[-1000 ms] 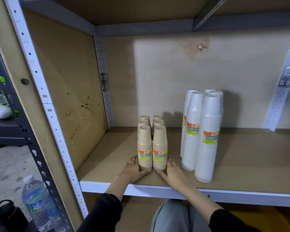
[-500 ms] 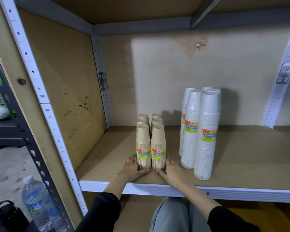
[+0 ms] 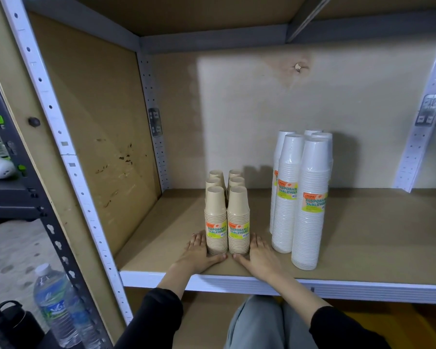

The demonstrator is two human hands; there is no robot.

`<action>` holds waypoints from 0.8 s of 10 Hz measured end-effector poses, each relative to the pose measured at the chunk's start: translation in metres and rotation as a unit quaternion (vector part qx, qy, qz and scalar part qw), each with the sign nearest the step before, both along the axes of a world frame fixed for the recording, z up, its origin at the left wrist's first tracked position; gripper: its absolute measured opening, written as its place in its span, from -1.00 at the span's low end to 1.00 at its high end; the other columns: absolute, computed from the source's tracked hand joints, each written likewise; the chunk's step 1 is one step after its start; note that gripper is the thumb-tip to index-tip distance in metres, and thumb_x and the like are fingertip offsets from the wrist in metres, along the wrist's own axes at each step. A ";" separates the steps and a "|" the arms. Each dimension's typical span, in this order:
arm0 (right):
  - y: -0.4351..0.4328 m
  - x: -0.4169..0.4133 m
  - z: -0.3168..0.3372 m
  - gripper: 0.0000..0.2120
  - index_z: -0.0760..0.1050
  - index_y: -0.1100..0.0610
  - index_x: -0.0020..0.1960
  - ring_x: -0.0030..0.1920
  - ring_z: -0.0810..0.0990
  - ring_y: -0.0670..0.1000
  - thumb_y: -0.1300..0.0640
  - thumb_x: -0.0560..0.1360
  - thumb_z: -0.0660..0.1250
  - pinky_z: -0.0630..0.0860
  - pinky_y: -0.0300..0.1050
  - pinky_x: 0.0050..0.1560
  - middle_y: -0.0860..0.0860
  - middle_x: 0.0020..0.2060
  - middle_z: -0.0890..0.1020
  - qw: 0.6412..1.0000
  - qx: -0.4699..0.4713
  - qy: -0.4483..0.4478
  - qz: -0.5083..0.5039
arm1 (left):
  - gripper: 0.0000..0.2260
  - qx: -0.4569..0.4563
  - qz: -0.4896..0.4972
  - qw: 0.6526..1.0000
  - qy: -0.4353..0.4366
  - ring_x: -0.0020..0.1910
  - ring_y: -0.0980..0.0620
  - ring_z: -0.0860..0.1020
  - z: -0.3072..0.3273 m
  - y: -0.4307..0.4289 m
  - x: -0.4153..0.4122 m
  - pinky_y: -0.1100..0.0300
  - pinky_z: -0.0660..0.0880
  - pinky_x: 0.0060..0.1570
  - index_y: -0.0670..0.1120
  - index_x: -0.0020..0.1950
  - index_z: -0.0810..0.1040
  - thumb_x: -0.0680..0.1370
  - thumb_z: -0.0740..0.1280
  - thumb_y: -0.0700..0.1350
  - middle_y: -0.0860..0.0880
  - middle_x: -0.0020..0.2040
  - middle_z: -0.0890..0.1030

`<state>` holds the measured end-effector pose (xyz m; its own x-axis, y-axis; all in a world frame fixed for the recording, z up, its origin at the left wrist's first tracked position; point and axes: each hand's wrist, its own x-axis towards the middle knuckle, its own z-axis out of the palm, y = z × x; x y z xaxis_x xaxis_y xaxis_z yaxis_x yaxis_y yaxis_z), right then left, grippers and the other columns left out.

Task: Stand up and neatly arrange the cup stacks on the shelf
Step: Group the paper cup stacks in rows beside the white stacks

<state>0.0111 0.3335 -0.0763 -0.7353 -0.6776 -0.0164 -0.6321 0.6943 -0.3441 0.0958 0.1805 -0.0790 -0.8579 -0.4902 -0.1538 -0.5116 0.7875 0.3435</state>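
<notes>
Several short beige cup stacks (image 3: pixel 227 217) stand upright in two rows near the front of the wooden shelf (image 3: pixel 378 243), each front one with a yellow label. My left hand (image 3: pixel 198 253) lies flat on the shelf against the left side of the front beige stack, fingers straight, thumb along the front. My right hand (image 3: pixel 259 254) lies flat the same way against the right side. To the right stand several tall white cup stacks (image 3: pixel 302 197), upright and close together, apart from my hands.
The shelf's left wooden side wall (image 3: pixel 98 147) and back panel (image 3: pixel 262 117) bound the space. A white metal front rail (image 3: pixel 287 284) runs under my wrists. A water bottle (image 3: pixel 58 306) and a black flask (image 3: pixel 18 323) stand on the floor at the lower left.
Both hands stay flat beside the front beige stacks. The view has shifted slightly; the cup stacks have not visibly moved.
</notes>
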 end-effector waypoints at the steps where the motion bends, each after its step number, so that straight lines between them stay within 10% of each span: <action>1: -0.001 -0.001 -0.001 -0.20 -0.10 0.29 0.51 0.53 0.03 0.10 -0.22 0.53 0.09 0.01 -0.07 0.52 0.19 0.53 0.04 1.000 0.001 -0.001 -0.006 | -0.17 -0.004 0.000 1.000 -0.001 0.56 -0.09 -0.15 0.000 0.001 0.000 0.06 -0.13 0.53 -0.16 0.55 -0.15 0.51 0.16 0.27 -0.14 0.58 -0.11; 8: 0.002 0.000 -0.003 -0.23 -0.05 0.27 0.51 0.53 0.05 0.08 -0.23 0.53 0.07 0.03 -0.08 0.50 0.16 0.52 0.08 1.000 0.001 0.009 -0.008 | -0.19 -0.009 -0.003 1.000 0.003 0.57 -0.07 -0.13 0.001 0.003 0.003 0.04 -0.12 0.53 -0.13 0.56 -0.13 0.52 0.15 0.27 -0.12 0.58 -0.09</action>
<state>0.0108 0.3350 -0.0793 -0.7460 -0.6660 -0.0040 -0.6272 0.7045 -0.3321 0.0987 0.1837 -0.0782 -0.8617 -0.4877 -0.1401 -0.5049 0.7965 0.3325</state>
